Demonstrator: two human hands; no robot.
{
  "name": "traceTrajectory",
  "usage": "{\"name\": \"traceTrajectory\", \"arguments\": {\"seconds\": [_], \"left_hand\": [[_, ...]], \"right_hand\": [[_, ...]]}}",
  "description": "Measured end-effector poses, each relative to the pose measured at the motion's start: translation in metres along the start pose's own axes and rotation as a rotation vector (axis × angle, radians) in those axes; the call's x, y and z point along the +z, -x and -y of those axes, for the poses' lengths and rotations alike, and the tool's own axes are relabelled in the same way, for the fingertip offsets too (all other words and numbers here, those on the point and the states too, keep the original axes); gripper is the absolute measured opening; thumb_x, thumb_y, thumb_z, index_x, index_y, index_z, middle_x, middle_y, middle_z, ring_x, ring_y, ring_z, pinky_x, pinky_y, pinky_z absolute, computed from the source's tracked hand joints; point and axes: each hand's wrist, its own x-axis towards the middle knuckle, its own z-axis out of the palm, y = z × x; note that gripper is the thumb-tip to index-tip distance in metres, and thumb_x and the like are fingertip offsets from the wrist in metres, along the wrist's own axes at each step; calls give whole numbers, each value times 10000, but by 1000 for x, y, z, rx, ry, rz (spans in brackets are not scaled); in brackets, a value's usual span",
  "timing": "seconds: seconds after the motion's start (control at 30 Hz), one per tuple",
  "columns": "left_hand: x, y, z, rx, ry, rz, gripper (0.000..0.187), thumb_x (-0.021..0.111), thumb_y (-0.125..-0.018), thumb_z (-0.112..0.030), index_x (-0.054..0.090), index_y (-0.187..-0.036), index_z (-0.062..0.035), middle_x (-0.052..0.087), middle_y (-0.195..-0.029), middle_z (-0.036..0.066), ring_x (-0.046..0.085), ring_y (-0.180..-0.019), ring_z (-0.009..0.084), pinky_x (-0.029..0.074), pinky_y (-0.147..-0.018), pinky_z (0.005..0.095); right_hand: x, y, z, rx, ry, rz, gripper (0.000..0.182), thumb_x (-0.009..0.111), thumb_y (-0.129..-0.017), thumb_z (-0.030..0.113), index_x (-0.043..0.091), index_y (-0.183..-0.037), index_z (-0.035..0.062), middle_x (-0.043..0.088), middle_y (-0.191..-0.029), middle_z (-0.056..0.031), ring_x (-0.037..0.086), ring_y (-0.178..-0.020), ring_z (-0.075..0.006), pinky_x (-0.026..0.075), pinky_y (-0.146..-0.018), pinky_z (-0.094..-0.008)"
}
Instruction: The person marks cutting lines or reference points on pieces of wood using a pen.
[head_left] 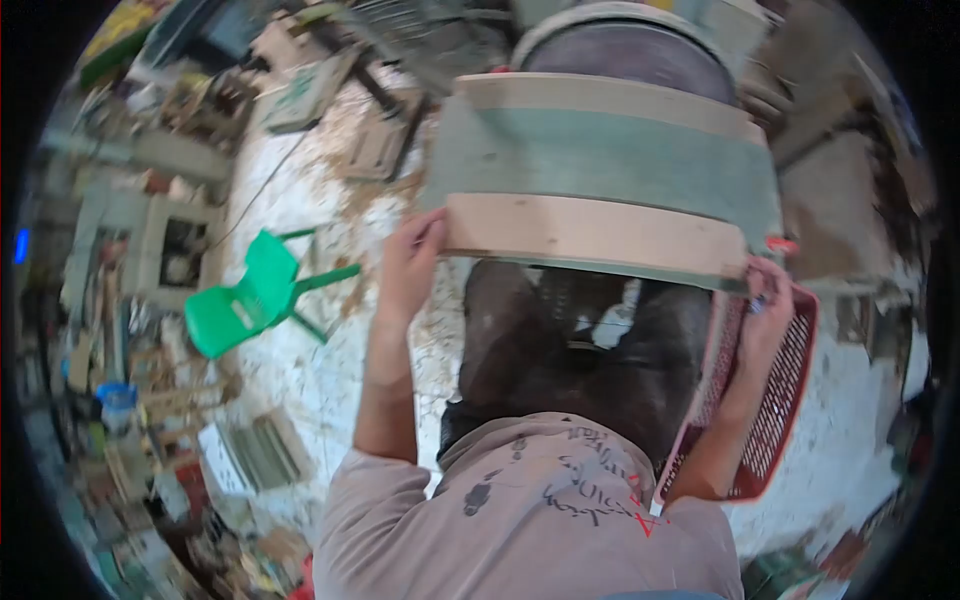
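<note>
A pale flat board (pixel 590 236) with rounded ends lies across the near edge of a green work surface (pixel 610 158), above my lap. At the board's left end, my left hand (pixel 412 250) is closed with its fingers on the end. My right hand (pixel 768 290) is closed round the right end, fingers bent. A second pale board (pixel 600 98) lies along the far edge of the green surface. Something small and red (pixel 781 245) sits just beyond my right hand.
Under my right forearm stands a red plastic basket (pixel 780 430). A green plastic chair (pixel 250 295) is on the floor at the left. Behind the work surface is a large round tub (pixel 625 58). Stacked panels (pixel 260 455) lie at lower left, near cluttered wood pieces.
</note>
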Motion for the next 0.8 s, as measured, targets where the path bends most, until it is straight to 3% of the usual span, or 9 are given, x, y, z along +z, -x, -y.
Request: {"name": "traceTrajectory", "arguments": {"seconds": [0.17, 0.37, 0.8], "left_hand": [[-2, 0, -3, 35, 4, 8, 256, 547, -949, -107, 639, -1146, 28, 646, -963, 83, 589, -853, 135, 475, -749, 256], [-4, 2, -1, 20, 27, 31, 261, 539, -957, -109, 632, -1149, 41, 650, -1005, 105, 598, -867, 145, 487, -760, 270], [-3, 4, -2, -10, 93, 24, 265, 543, -961, -124, 634, -1153, 34, 672, -997, 82, 600, -855, 128, 486, -768, 266]], "right_hand": [[-5, -4, -26, -39, -225, 82, 196, 523, -981, 105, 539, -1117, -35, 640, -1086, -139, 609, -1012, -202, 463, -920, -322], [-9, -7, -27, 35, -125, 40, 207, 502, -987, 96, 533, -1136, -43, 636, -1092, -147, 622, -1004, -202, 483, -914, -334], [-11, -12, -40, 11, -212, 104, 224, 508, -993, 144, 537, -1142, -21, 632, -1111, -139, 618, -1029, -213, 485, -920, -336]]}}
